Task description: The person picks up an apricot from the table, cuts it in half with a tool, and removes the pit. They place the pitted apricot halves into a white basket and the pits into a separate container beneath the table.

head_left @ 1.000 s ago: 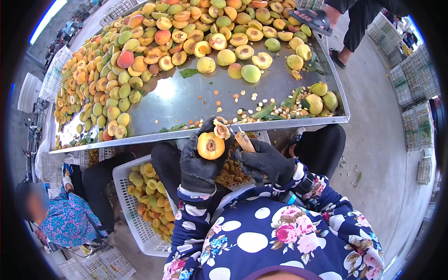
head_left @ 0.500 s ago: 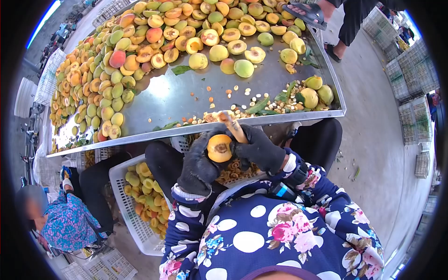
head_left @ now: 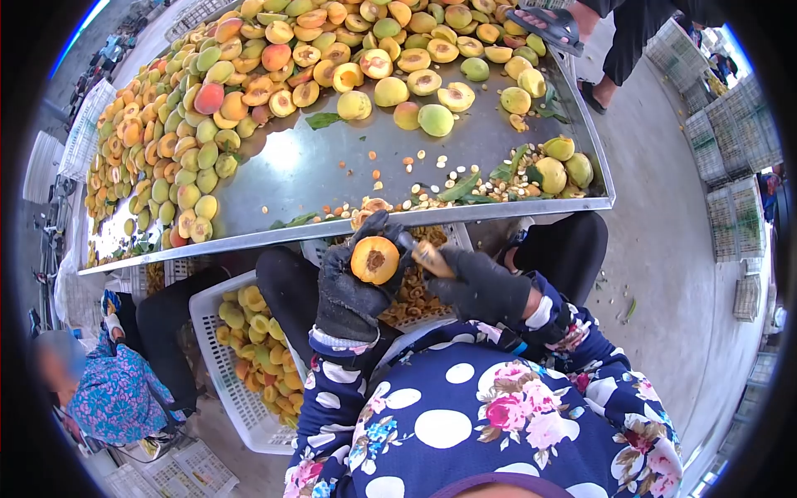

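My left hand [head_left: 349, 295], in a dark glove, is closed around a peach half [head_left: 374, 260], its orange cut face and brown pit hollow turned up. In my gloved right hand [head_left: 481, 288] is a pitting knife [head_left: 433, 260] with a wooden handle. Its metal end points at the peach half's right side; whether it touches is hard to tell. Both hands are just in front of the metal table's near edge [head_left: 490, 207]. Beneath them, a crate of brown fruit scraps [head_left: 415, 303] sits between my knees, partly covered by the hands.
Halved and whole peaches [head_left: 187, 162] are heaped on the table, with loose pits [head_left: 407, 162] and leaves near its edge. A white crate [head_left: 212, 332] of peach halves stands at my left. Another person [head_left: 124, 398] sits at far left; a sandalled foot [head_left: 552, 29] rests at the table's far corner.
The peach half has shifted left and up, its cut face tilted more toward me. My right hand has moved right and down, with the knife lowered from above the fruit to its right side.
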A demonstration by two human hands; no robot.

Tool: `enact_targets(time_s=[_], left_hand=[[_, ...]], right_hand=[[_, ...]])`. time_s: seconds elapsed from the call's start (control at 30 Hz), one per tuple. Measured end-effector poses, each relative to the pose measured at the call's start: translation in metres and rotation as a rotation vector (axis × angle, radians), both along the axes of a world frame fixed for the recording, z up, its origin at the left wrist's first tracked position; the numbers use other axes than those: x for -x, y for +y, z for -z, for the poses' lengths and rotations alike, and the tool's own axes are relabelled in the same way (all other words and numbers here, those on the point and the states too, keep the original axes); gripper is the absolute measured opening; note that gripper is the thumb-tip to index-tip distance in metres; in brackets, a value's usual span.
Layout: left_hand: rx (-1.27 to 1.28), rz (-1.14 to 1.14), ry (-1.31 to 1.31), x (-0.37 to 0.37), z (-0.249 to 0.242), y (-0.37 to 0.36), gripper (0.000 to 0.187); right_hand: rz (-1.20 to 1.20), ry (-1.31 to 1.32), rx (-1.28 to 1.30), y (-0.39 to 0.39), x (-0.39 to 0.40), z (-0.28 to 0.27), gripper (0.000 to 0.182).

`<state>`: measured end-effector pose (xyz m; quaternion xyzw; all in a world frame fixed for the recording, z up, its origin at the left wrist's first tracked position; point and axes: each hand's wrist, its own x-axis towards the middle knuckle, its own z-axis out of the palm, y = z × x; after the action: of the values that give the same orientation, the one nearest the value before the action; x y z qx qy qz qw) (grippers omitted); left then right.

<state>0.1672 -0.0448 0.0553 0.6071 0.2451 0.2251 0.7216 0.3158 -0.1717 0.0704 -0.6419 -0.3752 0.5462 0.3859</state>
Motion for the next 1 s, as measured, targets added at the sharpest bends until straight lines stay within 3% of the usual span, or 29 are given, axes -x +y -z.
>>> enact_targets(time_s=[0.07, 0.13, 0.2, 0.33, 0.4, 0.43, 0.5, 0.53, 0.6, 0.63, 0.7, 0.83, 0.9, 1.0], left_hand=[[-0.048, -0.005, 0.011, -0.001, -0.001, -0.004, 0.043], [-0.098, -0.010, 0.022, -0.002, -0.002, -0.008, 0.045], [-0.397, -0.059, 0.135, 0.001, -0.003, -0.010, 0.046], [-0.516, -0.007, 0.180, 0.001, 0.013, -0.010, 0.044], [-0.212, -0.066, -0.037, -0.003, 0.017, -0.015, 0.045], [-0.211, -0.066, -0.038, -0.004, 0.019, -0.018, 0.045], [0.167, -0.163, -0.248, -0.006, 0.024, -0.022, 0.045], [0.169, -0.162, -0.248, -0.007, 0.023, -0.024, 0.045], [-0.085, -0.187, -0.157, -0.009, 0.018, -0.025, 0.042], [-0.083, -0.186, -0.156, -0.009, 0.018, -0.025, 0.042], [-0.383, -0.121, 0.020, -0.006, 0.019, -0.022, 0.042], [-0.341, -0.120, 0.060, -0.003, 0.033, -0.016, 0.042], [-0.691, -0.104, 0.143, 0.000, 0.036, -0.012, 0.042], [-0.509, -0.055, 0.108, 0.001, 0.042, -0.007, 0.039]], right_hand=[[-0.140, -0.421, -0.295, -0.002, 0.010, 0.005, 0.027], [-0.111, -0.388, -0.320, -0.003, 0.016, 0.005, 0.027], [-0.107, -0.488, -0.261, -0.003, 0.018, 0.013, 0.028], [-0.109, -0.542, -0.303, -0.003, 0.021, 0.016, 0.029], [-0.116, -0.517, -0.277, -0.002, 0.023, 0.017, 0.031], [-0.116, -0.517, -0.277, -0.003, 0.023, 0.018, 0.031], [-0.118, -0.540, -0.289, -0.004, 0.024, 0.019, 0.031], [-0.117, -0.539, -0.288, -0.004, 0.025, 0.021, 0.031], [-0.123, -0.579, -0.314, -0.003, 0.027, 0.023, 0.034], [-0.122, -0.579, -0.312, -0.003, 0.028, 0.024, 0.034], [-0.148, -0.565, -0.263, -0.003, 0.031, 0.026, 0.034], [-0.165, -0.555, -0.268, -0.001, 0.036, 0.030, 0.034], [-0.221, -0.603, -0.188, 0.001, 0.038, 0.028, 0.033], [-0.264, -0.614, -0.181, 0.000, 0.033, 0.030, 0.032]])
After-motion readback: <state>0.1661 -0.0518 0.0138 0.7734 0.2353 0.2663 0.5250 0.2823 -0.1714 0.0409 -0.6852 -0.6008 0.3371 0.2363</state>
